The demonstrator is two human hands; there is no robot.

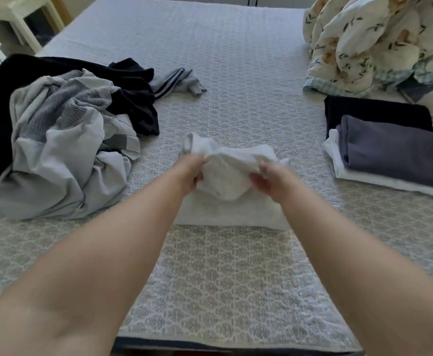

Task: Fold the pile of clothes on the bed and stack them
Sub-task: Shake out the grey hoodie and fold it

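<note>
A crumpled white garment (225, 170) is held just above the middle of the bed (225, 273). My left hand (191, 170) grips its left side and my right hand (269, 178) grips its right side. Part of the white cloth lies flat on the bedspread below my hands. At the left sits an unfolded pile of clothes (63, 140), grey and black pieces tangled together. A folded stack (390, 152) lies at the right: a dark grey piece on top of white, with a black folded piece behind.
A rumpled floral duvet (374, 39) fills the far right corner. A striped grey piece (176, 83) trails from the pile toward the bed's middle. A white bedside table (17, 14) stands beyond the far left edge.
</note>
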